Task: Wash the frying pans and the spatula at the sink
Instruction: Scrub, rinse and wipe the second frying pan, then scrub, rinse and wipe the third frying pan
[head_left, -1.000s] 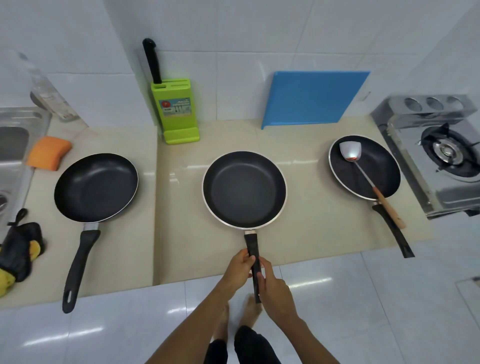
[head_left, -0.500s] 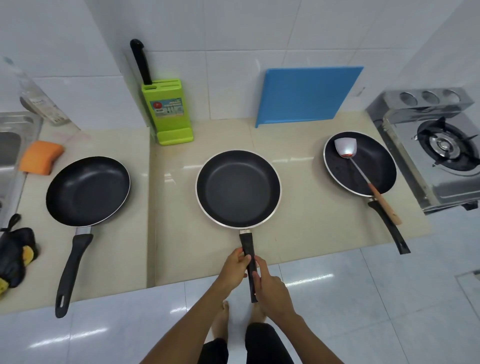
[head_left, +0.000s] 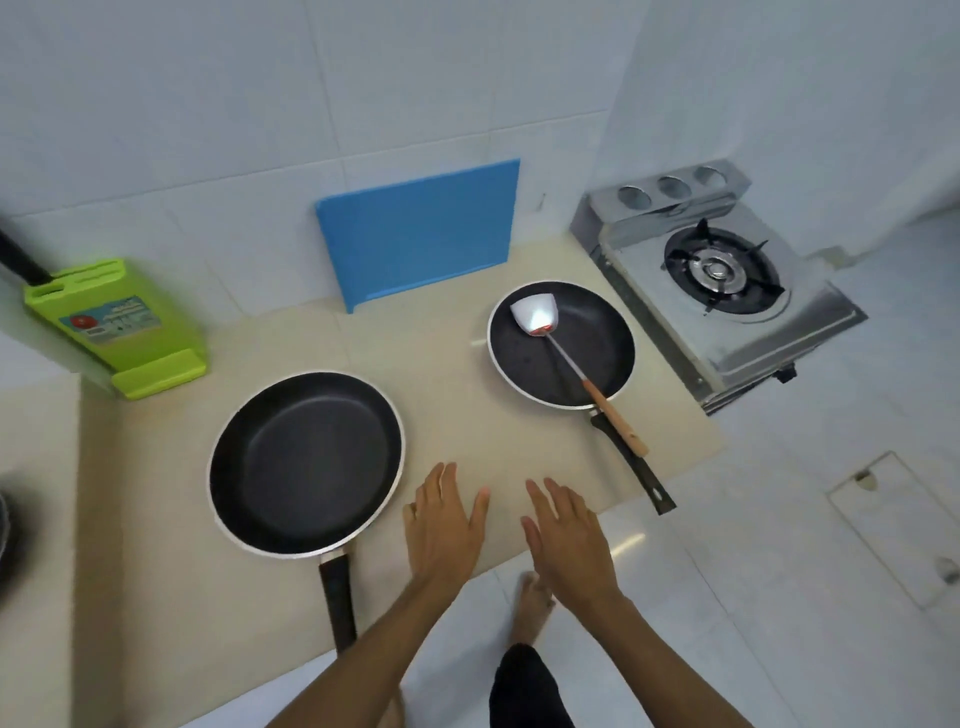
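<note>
Hands both empty, low over the front part of the beige tabletop (head_left: 457, 410). Left hand (head_left: 444, 525) is palm down, fingers (head_left: 448, 480) straight and a little spread, holding nothing. Right hand (head_left: 569, 535) is just beside it and apart from it, also palm down with the fingers straight and nothing in them. Cannot tell whether either palm touches the surface.

Large frying pan (head_left: 306, 462) sits flat on the tabletop just left of the left hand, not touched. It has a black inside and a pale rim, and its black handle points toward the person, past the tabletop's front edge.

Smaller frying pan (head_left: 561, 345) sits further back and to the right, its handle running out over the front right corner. Spatula (head_left: 535, 314) lies in it, metal blade on the pan's floor toward the wall, wooden grip resting over the rim above the pan's handle.

Blue cutting board (head_left: 421, 234) leans on the tiled wall. Green knife block (head_left: 117, 322) stands at far left with one black-handled knife in it. Steel gas stove (head_left: 722, 280) sits at right. Bare foot (head_left: 530, 608) is on the white floor tiles below.
</note>
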